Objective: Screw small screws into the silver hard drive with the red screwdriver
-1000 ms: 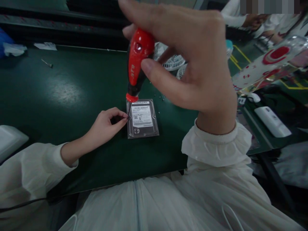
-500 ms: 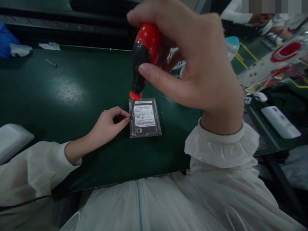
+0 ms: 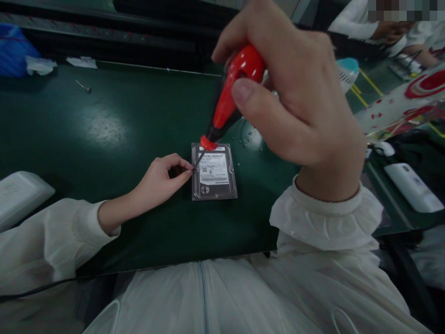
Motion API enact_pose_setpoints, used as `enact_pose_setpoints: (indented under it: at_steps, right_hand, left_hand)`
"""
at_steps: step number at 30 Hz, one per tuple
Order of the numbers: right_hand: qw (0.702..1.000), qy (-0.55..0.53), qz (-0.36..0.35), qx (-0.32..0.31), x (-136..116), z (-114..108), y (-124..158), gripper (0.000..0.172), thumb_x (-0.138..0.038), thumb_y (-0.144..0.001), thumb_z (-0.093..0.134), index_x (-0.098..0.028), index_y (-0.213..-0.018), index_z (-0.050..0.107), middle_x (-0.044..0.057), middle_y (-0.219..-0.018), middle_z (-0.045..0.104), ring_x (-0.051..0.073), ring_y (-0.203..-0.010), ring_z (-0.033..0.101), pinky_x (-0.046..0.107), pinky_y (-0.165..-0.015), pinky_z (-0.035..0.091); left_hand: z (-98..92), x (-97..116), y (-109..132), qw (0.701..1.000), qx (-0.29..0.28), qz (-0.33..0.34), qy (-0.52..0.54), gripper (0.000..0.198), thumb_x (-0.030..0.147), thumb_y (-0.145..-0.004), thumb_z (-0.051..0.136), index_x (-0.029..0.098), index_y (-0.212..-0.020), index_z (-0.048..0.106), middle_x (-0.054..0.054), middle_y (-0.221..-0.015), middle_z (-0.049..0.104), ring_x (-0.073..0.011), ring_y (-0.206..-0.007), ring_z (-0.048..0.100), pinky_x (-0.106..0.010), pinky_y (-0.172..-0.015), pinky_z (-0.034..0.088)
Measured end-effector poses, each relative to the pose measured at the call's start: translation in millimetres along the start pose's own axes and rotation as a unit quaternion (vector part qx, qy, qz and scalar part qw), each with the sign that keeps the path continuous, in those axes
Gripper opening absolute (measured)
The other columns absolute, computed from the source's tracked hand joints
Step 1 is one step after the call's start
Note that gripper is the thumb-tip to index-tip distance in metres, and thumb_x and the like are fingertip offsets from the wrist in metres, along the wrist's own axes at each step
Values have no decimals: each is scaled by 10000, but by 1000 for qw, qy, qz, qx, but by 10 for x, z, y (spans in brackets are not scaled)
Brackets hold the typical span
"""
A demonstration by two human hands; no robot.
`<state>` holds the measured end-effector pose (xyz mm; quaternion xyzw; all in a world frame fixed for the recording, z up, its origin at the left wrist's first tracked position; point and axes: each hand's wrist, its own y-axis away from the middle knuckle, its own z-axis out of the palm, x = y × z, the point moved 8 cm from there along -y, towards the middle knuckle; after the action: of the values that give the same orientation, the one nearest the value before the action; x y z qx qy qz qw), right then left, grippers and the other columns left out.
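A hard drive [image 3: 213, 178] with a white label lies flat on the green table. My right hand [image 3: 292, 97] is closed round the red and black handle of a screwdriver [image 3: 222, 113]. The screwdriver leans, its handle up and to the right, and its thin shaft reaches down to the drive's left edge. At that edge my left hand [image 3: 165, 178] pinches thumb and forefinger together around the screwdriver's tip. Whatever lies between those fingertips is too small to make out. Several small screws [image 3: 247, 139] are scattered on the table beyond the drive's right corner.
A white box-like object [image 3: 24, 197] sits at the left, a blue bag [image 3: 15, 51] at the far left. A small metal piece [image 3: 83, 86] lies on the green table [image 3: 139, 116]. To the right are a printed bottle [image 3: 399, 104], a white device [image 3: 413, 188] and another person's hands [image 3: 394, 32].
My right hand has tilted the screwdriver handle to the right and turned it, so more of its red side shows. The left fingers stay at the drive's edge. The whole view has shifted slightly.
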<state>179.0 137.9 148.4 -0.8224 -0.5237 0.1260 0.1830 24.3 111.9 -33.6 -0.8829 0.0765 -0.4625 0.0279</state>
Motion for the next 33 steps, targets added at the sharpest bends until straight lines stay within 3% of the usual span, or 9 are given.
enact_pose_setpoints:
  at_steps: [2, 5, 9, 12, 15, 20, 24, 30, 33]
  right_hand:
    - [1000, -13, -8, 11, -35, -21, 11, 455, -356, -1049, 236, -127, -1289, 547, -14, -1248, 600, 105, -1079, 615, 220, -1108, 484]
    - [998, 48, 27, 35, -12, -57, 15, 553, -485, -1067, 214, -148, -1305, 584, -14, -1166, 592, 95, -972, 603, 227, -1056, 489]
    - [997, 65, 34, 13, 38, 0, -4, 639, -549, -1066, 165, -156, -1275, 624, -16, -1070, 561, 79, -869, 546, 189, -977, 485]
    - [999, 33, -3, 12, 48, 26, -22, 551, -442, -1046, 196, -142, -1318, 568, -15, -1127, 568, 82, -903, 561, 209, -975, 504]
    - [998, 42, -36, 41, 32, -6, -36, 523, -471, -1034, 248, -144, -1284, 570, -15, -1145, 609, 83, -899, 594, 227, -966, 523]
    - [998, 49, 7, 34, 49, -38, -30, 556, -535, -1064, 211, -166, -1202, 603, -29, -1065, 614, 84, -932, 608, 185, -1010, 506]
    - [999, 50, -8, 15, -27, -43, 3, 544, -392, -1052, 217, -116, -1345, 584, 7, -1176, 610, 129, -1029, 625, 231, -1079, 506]
    - [998, 53, 16, 24, 36, -31, -24, 664, -582, -1055, 203, -152, -1349, 614, -3, -1159, 635, 114, -1016, 623, 187, -1056, 492]
    - [1000, 20, 1, 12, 33, -11, -18, 647, -495, -1067, 186, -111, -1421, 567, 21, -1177, 610, 123, -994, 612, 215, -1060, 500]
  left_hand:
    - [-3, -1, 2, 1000, 1, -3, 0, 214, 389, -896, 640, 203, -914, 744, -27, -902, 757, -203, -832, 696, -309, -741, 520]
    - [-8, 7, -3, 1000, 3, -6, -9, 212, 388, -891, 635, 208, -901, 747, -24, -889, 758, -201, -813, 691, -308, -726, 517]
    - [-7, 21, -7, 1000, 6, -2, -5, 208, 388, -888, 640, 209, -890, 747, -25, -882, 758, -199, -801, 689, -309, -724, 517]
    - [-9, 8, -1, 1000, 5, -2, -2, 207, 393, -896, 642, 216, -902, 749, -23, -890, 758, -203, -821, 695, -312, -736, 521]
    - [-16, -11, 6, 1000, 4, -6, -6, 208, 396, -899, 639, 220, -906, 748, -19, -894, 757, -201, -821, 695, -317, -756, 526]
    - [-14, -16, 6, 1000, 2, -12, -17, 225, 410, -890, 633, 217, -902, 749, -22, -893, 757, -202, -799, 685, -327, -775, 534]
    - [-13, -17, 2, 1000, 3, -17, -18, 239, 431, -892, 637, 223, -911, 752, -29, -917, 762, -210, -819, 690, -330, -793, 549]
    - [-11, -31, -6, 999, -1, -23, -24, 244, 425, -885, 626, 216, -920, 747, -37, -934, 768, -216, -840, 697, -329, -786, 552]
    - [-18, -22, -3, 1000, 0, -18, -21, 235, 418, -889, 630, 215, -916, 745, -32, -924, 766, -206, -823, 691, -321, -784, 548]
